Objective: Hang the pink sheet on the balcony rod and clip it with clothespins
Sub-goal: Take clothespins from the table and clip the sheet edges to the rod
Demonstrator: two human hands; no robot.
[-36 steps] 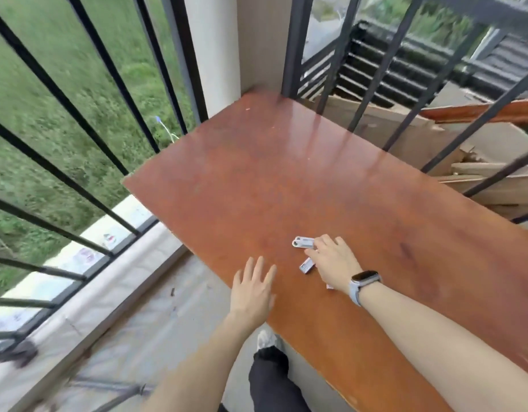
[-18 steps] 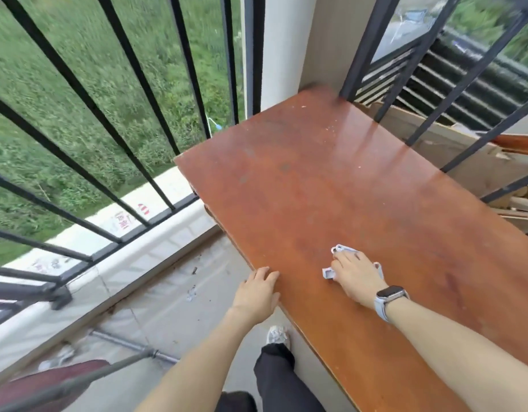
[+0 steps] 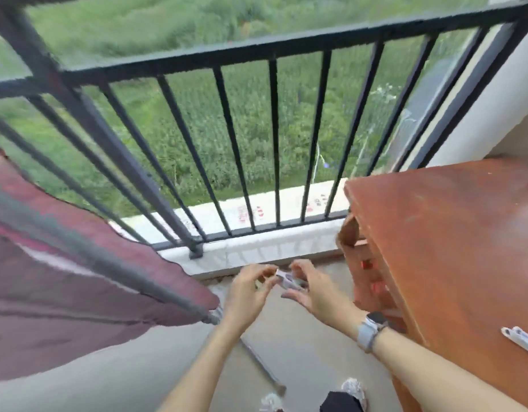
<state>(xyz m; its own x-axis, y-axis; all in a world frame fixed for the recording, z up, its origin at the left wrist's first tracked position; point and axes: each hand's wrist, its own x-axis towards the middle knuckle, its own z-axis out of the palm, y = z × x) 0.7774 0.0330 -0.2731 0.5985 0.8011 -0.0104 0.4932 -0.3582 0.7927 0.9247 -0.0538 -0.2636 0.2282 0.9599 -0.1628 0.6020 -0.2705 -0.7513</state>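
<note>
Now, largest first:
Sheet [image 3: 63,281]: pink cloth draped over the rod at the left, so the hanging looks done and the clipping not yet. It should be soft, limp and light; a breeze or a tug could slide it. Best taken at the fold on top of the rod, where both layers lie together.
Table [image 3: 452,248]: red-brown wooden top at the right, beside the railing.
Rod [image 3: 132,273]: thin grey metal pole running under the fold of the sheet, likely smooth and rigid.
Left hand [image 3: 246,292]: fingers curled, pinching one end of a clothespin.
Right hand [image 3: 314,292]: fingers curled round the other end of the same clothespin.
Clothespin in hand [image 3: 286,279]: small, pale, held between both hands near the rod's end; blurred. Probably light, hard plastic, sprung; squeeze the tail end.
Spare clothespin [image 3: 521,340]: lies on the table's near edge.
</note>
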